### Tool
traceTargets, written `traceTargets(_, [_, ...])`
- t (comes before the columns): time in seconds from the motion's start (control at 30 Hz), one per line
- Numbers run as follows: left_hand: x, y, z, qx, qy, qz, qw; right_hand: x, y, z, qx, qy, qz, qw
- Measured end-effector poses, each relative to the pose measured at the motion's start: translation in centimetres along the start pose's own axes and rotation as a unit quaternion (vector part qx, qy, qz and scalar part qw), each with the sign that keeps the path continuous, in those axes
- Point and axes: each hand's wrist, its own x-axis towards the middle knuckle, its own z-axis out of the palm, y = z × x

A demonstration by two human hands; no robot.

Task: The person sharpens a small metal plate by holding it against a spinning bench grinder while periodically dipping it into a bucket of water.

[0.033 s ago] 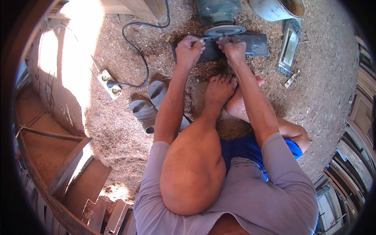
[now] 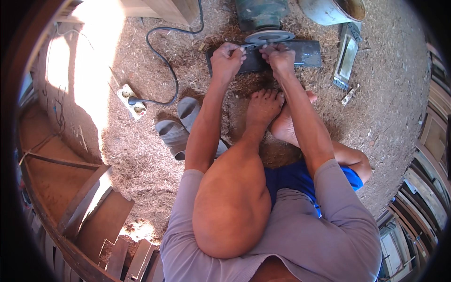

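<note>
Both my hands are stretched out to a bench grinder, whose green motor body (image 2: 262, 15) and round grey grinding wheel (image 2: 277, 35) sit at the top of the view. My left hand (image 2: 227, 61) is pinched on one end of a thin metal strip (image 2: 251, 45), left of the wheel's near edge. On the near side of the wheel, my right hand (image 2: 280, 60) has its fingers closed at the strip's other end, which they largely hide. The strip lies at the wheel's rim; whether it touches is unclear. Under my hands is a dark flat slab (image 2: 306, 54).
A black cable (image 2: 174, 75) runs to a white power strip (image 2: 132, 101) at left. Grey sandals (image 2: 173, 131) lie beside my left arm. A pale bucket (image 2: 324, 13) and a long sharpening-stone-like block (image 2: 346, 58) are at upper right. Wood pieces (image 2: 432, 136) line the right.
</note>
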Motion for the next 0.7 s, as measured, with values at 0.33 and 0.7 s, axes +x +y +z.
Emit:
traceTargets(0.33, [0.16, 0.10, 0.62, 0.040, 0.006, 0.004, 0.999, 0.23, -0.14, -0.69, 0.031, 0.000, 0.030, 0.999])
traceTargets(0.7, [-0.20, 0.28, 0.46, 0.018, 0.001, 0.008, 1.000, 0.48, -0.48, -0.68, 0.035, -0.013, 0.062, 0.997])
